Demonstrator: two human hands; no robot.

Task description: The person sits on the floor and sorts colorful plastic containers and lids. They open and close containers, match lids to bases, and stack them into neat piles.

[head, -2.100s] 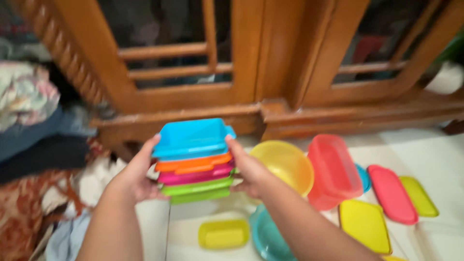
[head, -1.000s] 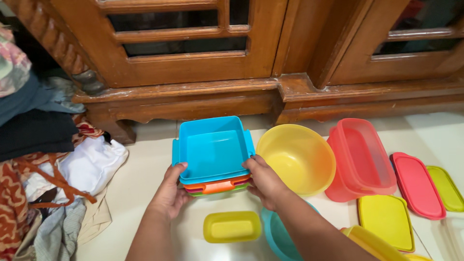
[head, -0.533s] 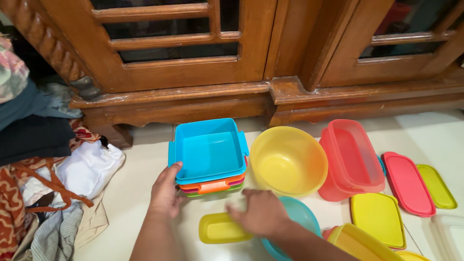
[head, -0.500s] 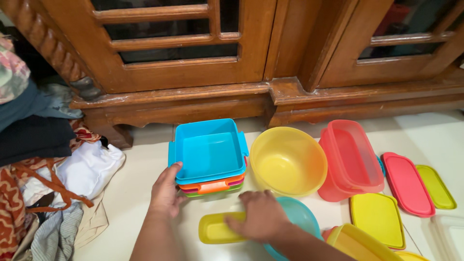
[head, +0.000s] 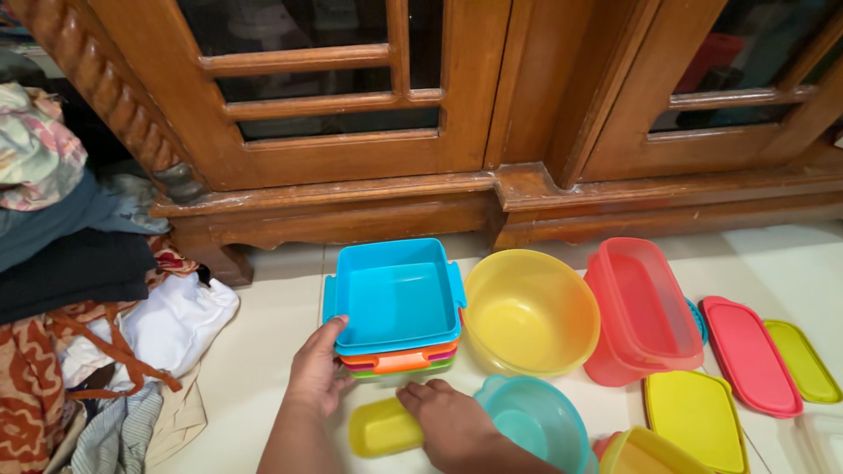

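- Blue square container (head: 392,294) is seen topping a stack of orange, pink and green containers (head: 399,362) on the floor (head: 255,342), before the wooden cabinet (head: 351,132).
- Stack's left front corner is touched by left hand (head: 318,379), fingers loosely open, nothing gripped.
- Small yellow container (head: 379,427) is covered at its right end by right hand (head: 448,426), palm down, flat.
- Yellow bowl (head: 531,312) and teal bowl (head: 536,421) are seen just beside; clothes pile (head: 79,290) at left.

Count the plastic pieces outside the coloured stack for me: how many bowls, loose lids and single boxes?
Round bowls: 2, the yellow bowl and the teal bowl.
Loose flat lids: 3, the yellow lid, the pink lid and the lime lid.
Single boxes: 3, the coral box, the small yellow box and the cut-off yellow box.
Total: 8.
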